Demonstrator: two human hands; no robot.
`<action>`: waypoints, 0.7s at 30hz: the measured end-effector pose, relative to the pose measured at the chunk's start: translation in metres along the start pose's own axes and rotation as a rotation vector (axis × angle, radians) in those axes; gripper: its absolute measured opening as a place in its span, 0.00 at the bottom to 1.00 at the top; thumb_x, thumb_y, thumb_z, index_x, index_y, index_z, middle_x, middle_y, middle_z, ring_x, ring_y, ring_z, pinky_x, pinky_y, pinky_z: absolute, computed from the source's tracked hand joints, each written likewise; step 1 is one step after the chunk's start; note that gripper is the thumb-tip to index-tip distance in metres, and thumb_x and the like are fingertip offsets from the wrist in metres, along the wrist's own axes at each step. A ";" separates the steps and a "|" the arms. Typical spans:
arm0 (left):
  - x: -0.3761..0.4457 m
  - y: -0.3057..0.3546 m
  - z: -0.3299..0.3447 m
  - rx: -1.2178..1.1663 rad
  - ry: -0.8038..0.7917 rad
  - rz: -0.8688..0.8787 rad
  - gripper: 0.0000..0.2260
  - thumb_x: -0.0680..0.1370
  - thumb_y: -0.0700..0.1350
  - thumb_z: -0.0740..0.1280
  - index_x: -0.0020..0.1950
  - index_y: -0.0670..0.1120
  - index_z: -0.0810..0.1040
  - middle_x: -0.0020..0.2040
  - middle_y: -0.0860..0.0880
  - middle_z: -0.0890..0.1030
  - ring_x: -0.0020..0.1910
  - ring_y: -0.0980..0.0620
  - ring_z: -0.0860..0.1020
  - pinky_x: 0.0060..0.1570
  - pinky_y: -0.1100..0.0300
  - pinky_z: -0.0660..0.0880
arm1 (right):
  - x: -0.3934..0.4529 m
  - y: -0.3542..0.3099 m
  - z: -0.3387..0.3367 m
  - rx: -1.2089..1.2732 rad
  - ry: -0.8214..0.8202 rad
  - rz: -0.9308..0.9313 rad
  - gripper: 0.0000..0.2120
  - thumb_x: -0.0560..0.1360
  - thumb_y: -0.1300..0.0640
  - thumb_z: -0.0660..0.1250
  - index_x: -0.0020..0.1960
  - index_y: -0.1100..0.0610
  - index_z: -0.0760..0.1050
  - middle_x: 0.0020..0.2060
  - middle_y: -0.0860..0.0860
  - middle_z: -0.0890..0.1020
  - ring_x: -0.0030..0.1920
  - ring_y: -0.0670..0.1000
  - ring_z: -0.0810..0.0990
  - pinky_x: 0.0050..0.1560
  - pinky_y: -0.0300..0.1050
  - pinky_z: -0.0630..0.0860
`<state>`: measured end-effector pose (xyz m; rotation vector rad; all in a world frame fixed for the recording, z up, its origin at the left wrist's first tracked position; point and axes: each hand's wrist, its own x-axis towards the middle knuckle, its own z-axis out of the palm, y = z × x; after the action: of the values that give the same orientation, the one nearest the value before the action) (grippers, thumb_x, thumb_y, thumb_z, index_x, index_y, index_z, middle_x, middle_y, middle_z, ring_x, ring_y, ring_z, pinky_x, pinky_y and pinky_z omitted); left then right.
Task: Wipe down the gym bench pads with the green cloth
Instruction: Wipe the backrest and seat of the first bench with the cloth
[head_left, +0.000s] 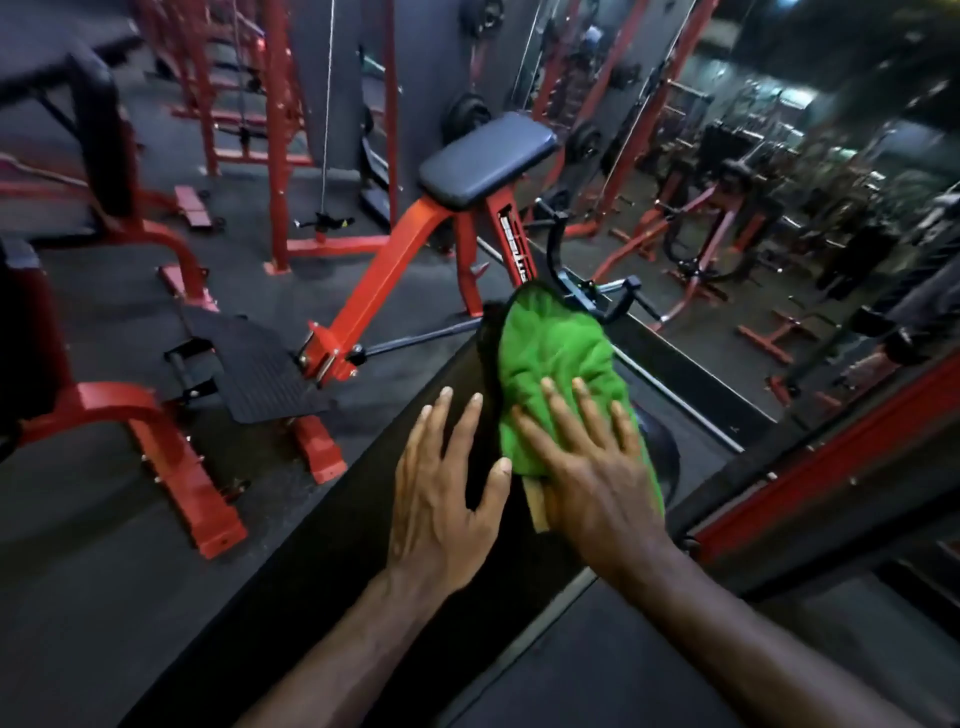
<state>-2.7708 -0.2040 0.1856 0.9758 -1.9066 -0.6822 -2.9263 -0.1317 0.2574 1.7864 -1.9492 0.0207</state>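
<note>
A long black bench pad (332, 561) runs from the bottom of the view up toward the centre. The green cloth (556, 358) lies spread over its far end. My right hand (592, 467) presses flat on the near part of the cloth, fingers straight and spread. Just left of the cloth, my left hand (441, 493) rests flat on the bare pad with its fingers straight. A small tan patch (537, 506) shows on the pad between the two hands.
A red T-bar row machine with a dark blue chest pad (485, 158) and a black footplate (249, 358) stands ahead on the left. Red frames (156, 436) and cable stations fill the back. A mirror (779, 208) lines the right side.
</note>
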 end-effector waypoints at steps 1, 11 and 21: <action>0.008 0.003 -0.001 0.011 0.007 0.013 0.31 0.80 0.62 0.58 0.82 0.54 0.63 0.84 0.51 0.57 0.83 0.50 0.55 0.79 0.60 0.49 | 0.000 0.002 0.003 0.000 -0.008 -0.040 0.25 0.79 0.46 0.60 0.75 0.44 0.73 0.80 0.54 0.66 0.80 0.61 0.64 0.76 0.64 0.62; 0.073 0.039 0.014 0.048 -0.009 0.027 0.30 0.81 0.59 0.57 0.82 0.51 0.62 0.83 0.48 0.60 0.81 0.49 0.59 0.79 0.47 0.58 | 0.062 0.030 -0.010 0.283 -0.070 0.093 0.27 0.78 0.47 0.68 0.76 0.45 0.70 0.78 0.53 0.69 0.75 0.61 0.70 0.67 0.61 0.74; 0.052 0.001 0.038 -0.192 0.264 -0.130 0.26 0.84 0.55 0.57 0.79 0.45 0.68 0.78 0.47 0.71 0.78 0.52 0.67 0.75 0.45 0.66 | 0.033 0.007 -0.013 0.100 -0.148 -0.188 0.32 0.78 0.40 0.48 0.81 0.44 0.64 0.81 0.56 0.63 0.81 0.64 0.59 0.78 0.67 0.57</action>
<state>-2.8214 -0.2434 0.1916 1.0187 -1.5297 -0.7561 -2.9295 -0.1569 0.2825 2.0831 -1.9000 -0.0807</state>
